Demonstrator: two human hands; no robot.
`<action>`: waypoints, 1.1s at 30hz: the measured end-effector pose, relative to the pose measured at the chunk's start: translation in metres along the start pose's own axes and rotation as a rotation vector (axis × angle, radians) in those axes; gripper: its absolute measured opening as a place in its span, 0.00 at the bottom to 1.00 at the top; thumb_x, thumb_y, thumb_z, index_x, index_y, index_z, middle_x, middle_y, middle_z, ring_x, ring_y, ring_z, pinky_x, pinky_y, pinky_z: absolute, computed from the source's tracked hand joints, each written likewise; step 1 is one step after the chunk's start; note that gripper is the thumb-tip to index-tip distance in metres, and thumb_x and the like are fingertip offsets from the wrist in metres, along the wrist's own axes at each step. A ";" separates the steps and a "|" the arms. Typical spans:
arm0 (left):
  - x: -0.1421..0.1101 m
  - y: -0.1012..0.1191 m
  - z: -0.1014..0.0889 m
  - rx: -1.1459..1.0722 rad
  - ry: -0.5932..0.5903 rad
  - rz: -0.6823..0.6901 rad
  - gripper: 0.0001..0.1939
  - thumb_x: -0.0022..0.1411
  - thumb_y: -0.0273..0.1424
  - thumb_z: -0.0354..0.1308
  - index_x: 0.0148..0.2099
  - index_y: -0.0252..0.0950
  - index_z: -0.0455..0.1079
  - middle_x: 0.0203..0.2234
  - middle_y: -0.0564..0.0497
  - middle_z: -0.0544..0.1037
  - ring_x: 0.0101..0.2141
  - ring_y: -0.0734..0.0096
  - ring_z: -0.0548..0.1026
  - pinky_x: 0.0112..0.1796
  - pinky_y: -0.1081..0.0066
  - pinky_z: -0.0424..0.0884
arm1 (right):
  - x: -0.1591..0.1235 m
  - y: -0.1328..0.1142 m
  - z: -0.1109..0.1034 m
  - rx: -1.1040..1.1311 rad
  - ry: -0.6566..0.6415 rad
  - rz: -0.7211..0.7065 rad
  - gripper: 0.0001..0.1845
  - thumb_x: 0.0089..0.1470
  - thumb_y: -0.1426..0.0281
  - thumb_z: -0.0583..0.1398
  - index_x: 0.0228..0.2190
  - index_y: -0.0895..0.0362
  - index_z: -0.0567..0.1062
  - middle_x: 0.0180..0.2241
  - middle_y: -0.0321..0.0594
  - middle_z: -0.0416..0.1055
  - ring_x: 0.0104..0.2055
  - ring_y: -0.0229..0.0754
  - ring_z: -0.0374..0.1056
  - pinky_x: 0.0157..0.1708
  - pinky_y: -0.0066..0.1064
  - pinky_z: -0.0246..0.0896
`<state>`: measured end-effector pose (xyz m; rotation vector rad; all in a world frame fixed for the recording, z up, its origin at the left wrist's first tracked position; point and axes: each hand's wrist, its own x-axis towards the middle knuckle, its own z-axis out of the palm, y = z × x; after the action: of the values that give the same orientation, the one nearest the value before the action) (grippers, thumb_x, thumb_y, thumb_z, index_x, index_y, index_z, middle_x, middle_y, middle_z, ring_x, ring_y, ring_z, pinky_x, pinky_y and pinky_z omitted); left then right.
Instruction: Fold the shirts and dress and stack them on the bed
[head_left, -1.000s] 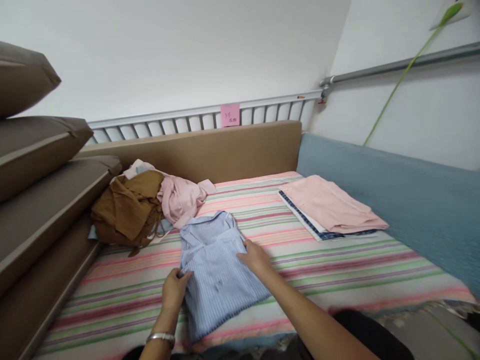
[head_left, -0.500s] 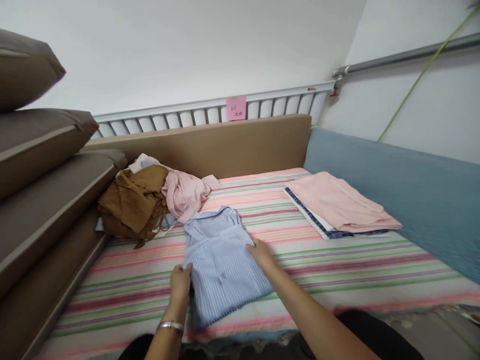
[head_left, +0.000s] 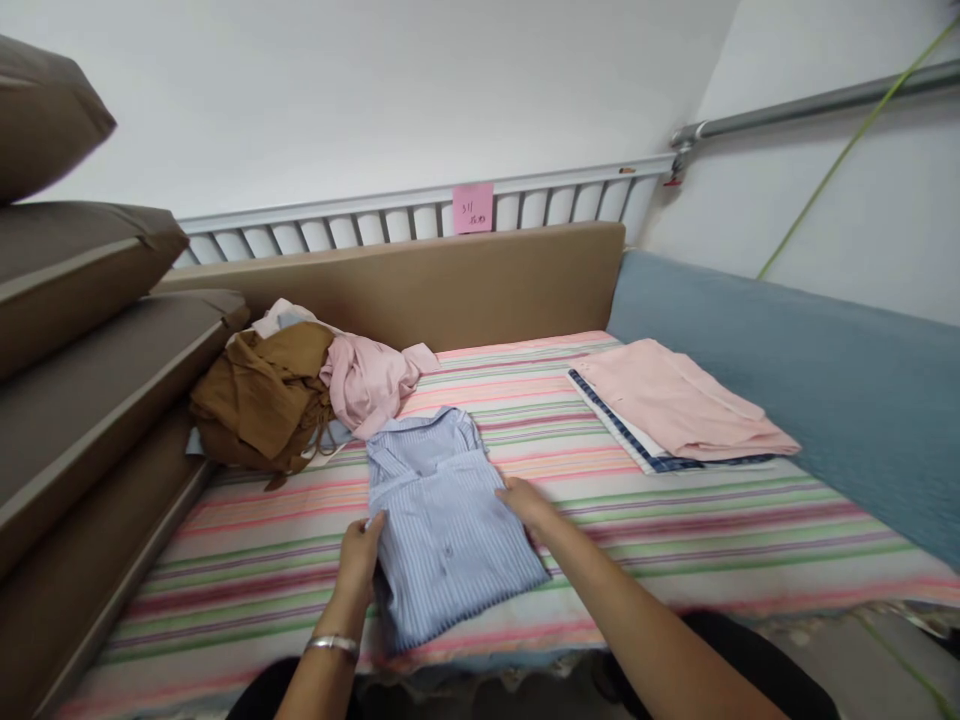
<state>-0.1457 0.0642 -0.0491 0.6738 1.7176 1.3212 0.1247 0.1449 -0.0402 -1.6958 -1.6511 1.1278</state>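
Observation:
A blue-and-white striped shirt [head_left: 457, 545] lies folded on the striped sheet [head_left: 675, 530] in front of me, its collar pointing away. My left hand [head_left: 361, 550], with a silver bracelet at the wrist, is closed on the shirt's left edge. On the opposite edge, my right hand [head_left: 529, 505] pinches the cloth between thumb and fingers. The fingers of both hands are partly hidden under the fabric.
Crumpled clothes lie at the back left, among them a brown garment [head_left: 262, 395] and a pink one [head_left: 371, 380]. A folded stack topped by a pink garment [head_left: 675, 395] sits to the right. Brown cushions [head_left: 97, 380] rise at the left; a blue padded side [head_left: 750, 370] borders the right.
Both hands keep their hold on the shirt's sides, which have shifted only slightly. The view has tilted a little; the clothes around have stayed in place.

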 end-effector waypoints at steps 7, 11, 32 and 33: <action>-0.025 -0.010 -0.004 -0.075 -0.089 -0.016 0.26 0.36 0.46 0.65 0.33 0.33 0.69 0.27 0.45 0.77 0.31 0.62 0.75 0.33 0.65 0.70 | -0.010 -0.010 0.008 -0.255 0.129 0.020 0.21 0.52 0.66 0.54 0.47 0.61 0.70 0.44 0.51 0.73 0.45 0.48 0.68 0.42 0.33 0.59; -0.021 -0.017 -0.005 -0.005 -0.052 0.023 0.22 0.37 0.42 0.64 0.34 0.32 0.70 0.29 0.44 0.78 0.31 0.62 0.75 0.36 0.65 0.70 | -0.020 -0.012 0.013 -0.335 0.132 -0.063 0.24 0.55 0.72 0.49 0.54 0.59 0.63 0.50 0.47 0.69 0.51 0.44 0.65 0.49 0.30 0.55; -0.007 -0.019 -0.010 0.568 0.076 0.234 0.16 0.52 0.41 0.54 0.18 0.38 0.63 0.15 0.46 0.71 0.22 0.60 0.70 0.28 0.66 0.61 | -0.032 -0.006 0.041 -0.718 0.106 -0.446 0.28 0.58 0.54 0.49 0.57 0.48 0.60 0.63 0.44 0.48 0.65 0.48 0.41 0.61 0.46 0.33; -0.010 -0.017 -0.012 0.565 0.104 0.261 0.16 0.53 0.42 0.53 0.22 0.36 0.66 0.18 0.46 0.73 0.24 0.60 0.71 0.29 0.65 0.62 | -0.030 -0.002 0.043 -0.720 0.110 -0.438 0.28 0.58 0.54 0.48 0.58 0.48 0.59 0.63 0.44 0.48 0.65 0.47 0.41 0.61 0.46 0.33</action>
<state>-0.1501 0.0451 -0.0610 1.1980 2.1686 1.0464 0.0902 0.1078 -0.0552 -1.5985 -2.3696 0.2271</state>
